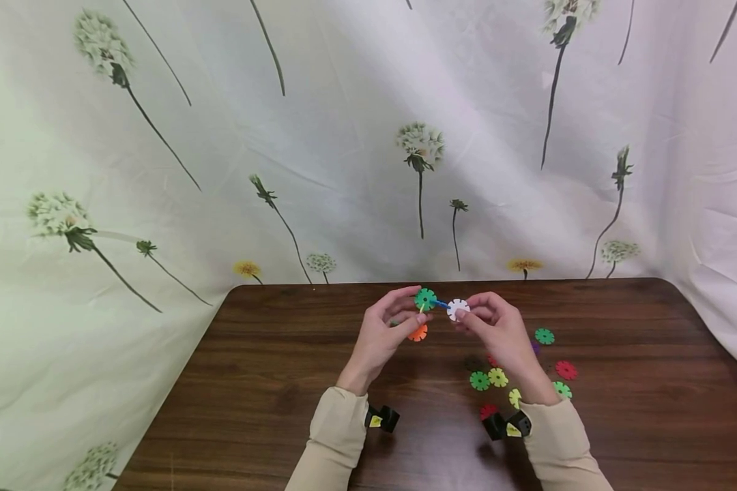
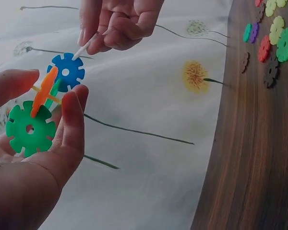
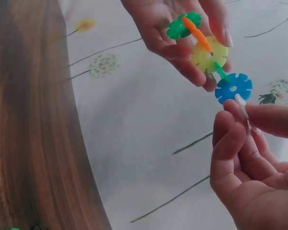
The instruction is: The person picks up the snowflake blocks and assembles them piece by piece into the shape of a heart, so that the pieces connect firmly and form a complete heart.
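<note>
Several notched plastic discs are slotted together in a chain held up between the two hands. My left hand [image 1: 383, 327] pinches the chain at its yellow disc [image 3: 210, 55]. Joined to that are an orange disc [image 2: 44, 92] with a green disc [image 2: 30, 128] at its end, and another green disc [image 1: 426, 300] on the other side. A blue disc [image 2: 66, 72] follows, seen edge-on in the head view. My right hand [image 1: 497, 327] pinches a white disc [image 1: 458, 310] between thumb and fingers, its edge at the blue disc's rim.
Loose discs lie on the brown wooden table [image 1: 270, 382] below and around the right forearm, among them a red disc [image 1: 566, 370], a green disc [image 1: 544, 336] and a yellow disc [image 1: 498, 377]. A dandelion-print cloth [image 1: 356, 204] hangs behind the table's far edge.
</note>
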The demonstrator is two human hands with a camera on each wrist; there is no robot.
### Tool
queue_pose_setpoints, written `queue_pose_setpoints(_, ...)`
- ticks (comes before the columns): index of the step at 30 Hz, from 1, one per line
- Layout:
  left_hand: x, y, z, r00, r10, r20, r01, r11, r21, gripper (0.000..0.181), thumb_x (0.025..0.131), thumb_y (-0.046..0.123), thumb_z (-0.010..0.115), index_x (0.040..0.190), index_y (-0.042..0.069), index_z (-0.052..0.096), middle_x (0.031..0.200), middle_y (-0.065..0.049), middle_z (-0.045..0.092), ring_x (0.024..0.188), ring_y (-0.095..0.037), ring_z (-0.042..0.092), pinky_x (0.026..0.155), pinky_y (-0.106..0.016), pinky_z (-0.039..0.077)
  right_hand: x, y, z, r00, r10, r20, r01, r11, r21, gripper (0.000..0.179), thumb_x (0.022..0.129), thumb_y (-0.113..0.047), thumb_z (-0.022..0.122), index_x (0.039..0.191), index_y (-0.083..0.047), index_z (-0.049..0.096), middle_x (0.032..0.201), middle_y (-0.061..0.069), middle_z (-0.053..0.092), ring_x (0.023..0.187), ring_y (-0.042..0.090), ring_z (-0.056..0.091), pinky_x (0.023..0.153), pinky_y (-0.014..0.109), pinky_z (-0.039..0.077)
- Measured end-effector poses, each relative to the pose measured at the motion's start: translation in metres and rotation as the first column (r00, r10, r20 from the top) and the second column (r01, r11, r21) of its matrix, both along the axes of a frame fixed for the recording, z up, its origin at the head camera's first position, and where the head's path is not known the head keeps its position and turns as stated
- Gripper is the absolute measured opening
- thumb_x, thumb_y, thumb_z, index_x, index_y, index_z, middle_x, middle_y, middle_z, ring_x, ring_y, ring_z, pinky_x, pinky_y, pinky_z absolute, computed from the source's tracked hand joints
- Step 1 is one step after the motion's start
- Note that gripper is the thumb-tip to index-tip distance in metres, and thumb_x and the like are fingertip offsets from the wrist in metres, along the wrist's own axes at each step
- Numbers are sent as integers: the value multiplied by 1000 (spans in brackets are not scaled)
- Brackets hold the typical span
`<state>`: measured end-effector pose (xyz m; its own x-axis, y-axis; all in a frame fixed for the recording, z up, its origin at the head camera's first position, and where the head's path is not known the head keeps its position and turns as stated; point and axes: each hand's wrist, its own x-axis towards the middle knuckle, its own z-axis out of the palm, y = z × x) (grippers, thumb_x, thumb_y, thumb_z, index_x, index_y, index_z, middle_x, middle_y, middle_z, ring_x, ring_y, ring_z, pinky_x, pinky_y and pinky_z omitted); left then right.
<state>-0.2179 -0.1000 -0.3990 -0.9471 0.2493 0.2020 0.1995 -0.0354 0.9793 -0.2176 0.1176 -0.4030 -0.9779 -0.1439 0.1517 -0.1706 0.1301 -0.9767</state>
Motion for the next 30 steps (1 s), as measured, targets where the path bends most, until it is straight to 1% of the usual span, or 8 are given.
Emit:
queue_pose_setpoints(3, 1, 0, 0, 1000, 12, -26, -14, 999, -44, 39, 91, 12, 67, 129, 12, 61, 115, -19, 67, 103, -31, 66, 80, -24, 55, 0, -2, 0, 1000, -6, 11, 6, 1000, -14, 34, 93, -26, 65, 112, -1, 54, 98, 19, 72, 84, 13, 70, 81, 28, 57)
queue_pose_setpoints(8, 0, 0, 0, 997, 29, -74, -39, 990, -132, 32, 90, 16, 69, 122, 13, 68, 117, -11, 69, 98, -20, 65, 76, -22, 54, 0, -5, 0, 1000, -6, 28, 7, 1000, -25, 31, 94, -25, 64, 109, 1, 59, 99, 22, 71, 81, 11, 69, 76, 24, 56)
queue_pose_setpoints(10, 0, 0, 0, 996, 23, -82, -35, 987, -154, 32, 90, 17, 69, 122, 13, 68, 119, -8, 69, 100, -17, 64, 78, -22, 55, 0, -6, 0, 999, -7, 31, 8, 999, -31, 30, 94, -24, 64, 108, 3, 61, 96, 21, 72, 80, 12, 69, 75, 25, 57)
queue_pose_setpoints(13, 1, -1, 1, 997, 2, -75, -15, 984, -180, 33, 91, 18, 68, 123, 13, 68, 124, -7, 67, 104, -19, 65, 81, -21, 55, 0, -6, 1, 999, -9, 37, 11, 999, -42, 30, 94, -22, 64, 108, 4, 64, 91, 15, 73, 78, 12, 69, 74, 27, 58)
queue_pose_setpoints(17, 2, -1, 2, 998, -21, -52, 10, 980, -197, 35, 91, 21, 68, 125, 14, 67, 131, -6, 63, 113, -24, 63, 84, -21, 54, 1, -7, 2, 999, -14, 32, 16, 998, -63, 30, 94, -20, 64, 108, 6, 65, 85, 5, 74, 76, 10, 70, 72, 25, 58)
queue_pose_setpoints(20, 2, -2, 2, 998, -27, -51, 16, 979, -203, 35, 91, 21, 68, 125, 14, 67, 131, -6, 63, 117, -24, 61, 85, -21, 54, 1, -8, 2, 1000, -10, 21, 12, 997, -76, 30, 93, -19, 65, 108, 7, 66, 84, 4, 74, 75, 10, 70, 71, 25, 58)
queue_pose_setpoints(26, 1, -4, 1, 997, -29, -77, 13, 979, -205, 33, 91, 19, 68, 123, 13, 67, 119, -10, 69, 104, -24, 66, 81, -24, 56, 1, -8, 1, 1000, 10, 20, -9, 998, -56, 29, 93, -20, 65, 108, 5, 66, 89, 11, 74, 76, 11, 70, 74, 29, 58)
queue_pose_setpoints(30, 0, -3, 0, 997, -31, -69, 19, 985, -171, 39, 90, 14, 69, 128, 15, 62, 118, -14, 68, 103, -23, 67, 81, -25, 56, 0, -7, 1, 999, 16, 31, -14, 999, -52, 31, 93, -23, 65, 109, 4, 66, 92, 13, 74, 79, 12, 70, 75, 27, 58)
